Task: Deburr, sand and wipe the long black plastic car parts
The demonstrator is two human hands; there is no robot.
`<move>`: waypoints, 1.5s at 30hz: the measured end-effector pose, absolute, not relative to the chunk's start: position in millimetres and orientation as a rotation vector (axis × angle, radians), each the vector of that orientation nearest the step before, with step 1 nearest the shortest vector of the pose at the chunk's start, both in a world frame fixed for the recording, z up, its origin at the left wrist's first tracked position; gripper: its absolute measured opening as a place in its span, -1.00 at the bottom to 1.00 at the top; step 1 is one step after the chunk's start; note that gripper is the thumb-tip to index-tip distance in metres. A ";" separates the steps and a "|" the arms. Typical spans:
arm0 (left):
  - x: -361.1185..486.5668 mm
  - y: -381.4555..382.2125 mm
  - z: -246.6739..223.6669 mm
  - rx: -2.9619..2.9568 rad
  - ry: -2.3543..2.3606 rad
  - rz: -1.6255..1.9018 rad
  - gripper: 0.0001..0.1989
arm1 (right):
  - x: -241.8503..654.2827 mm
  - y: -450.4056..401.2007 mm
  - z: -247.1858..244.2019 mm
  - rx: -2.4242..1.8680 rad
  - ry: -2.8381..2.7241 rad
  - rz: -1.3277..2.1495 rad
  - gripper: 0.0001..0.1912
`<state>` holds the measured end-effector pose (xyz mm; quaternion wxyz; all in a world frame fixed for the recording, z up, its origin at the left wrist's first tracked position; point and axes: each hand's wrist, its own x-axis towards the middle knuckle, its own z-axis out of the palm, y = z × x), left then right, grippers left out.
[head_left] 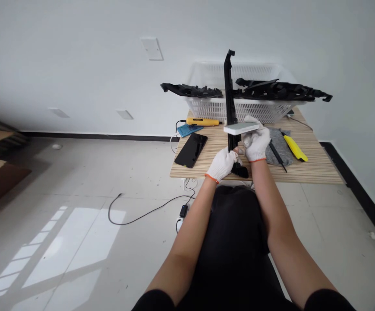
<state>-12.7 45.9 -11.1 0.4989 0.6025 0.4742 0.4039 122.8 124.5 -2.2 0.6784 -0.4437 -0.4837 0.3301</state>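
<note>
The left hand (pixel 222 164), in a white glove, is gripping the lower end of a long black plastic strip (pixel 228 93), which is standing upright with its foot near the front edge of the tabletop (pixel 316 166). The right hand (pixel 256 140), also gloved, is closed around a flat white block (pixel 241 128) and is pressing it against the strip about a third of the way up.

Judgement on method: the upright strip is tall and thin, so the left hand ought to be holding the base firm while the block works along the edge with even pressure; a sideways push would likely flex or tip the part.

Surface: the striped wooden tabletop is carrying a white basket (pixel 258 110) at the back, with more black strips (pixel 278 91) lying across its rim. A yellow tool (pixel 203 122), a blue pad (pixel 189 129) and a black phone (pixel 191 150) are lying to the left; a grey cloth (pixel 281 144), a thin black tool (pixel 277 156) and a yellow scraper (pixel 295 148) are lying to the right.

Room: pale glossy floor tiles, white walls, a black cable (pixel 142 214) trailing across the floor below the tabletop.
</note>
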 end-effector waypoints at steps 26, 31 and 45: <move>-11.9 48.6 -13.8 1.540 1.204 0.949 -0.64 | 121.7 142.5 -18.0 -0.976 -1.092 0.752 -0.17; -12.6 47.1 -11.1 1.564 1.254 0.957 -0.63 | 120.9 143.0 -19.1 -0.983 -1.076 0.612 -0.28; -13.6 45.2 -2.7 1.614 1.301 0.886 -0.60 | 118.0 135.1 -17.8 -1.071 -1.294 0.478 -0.27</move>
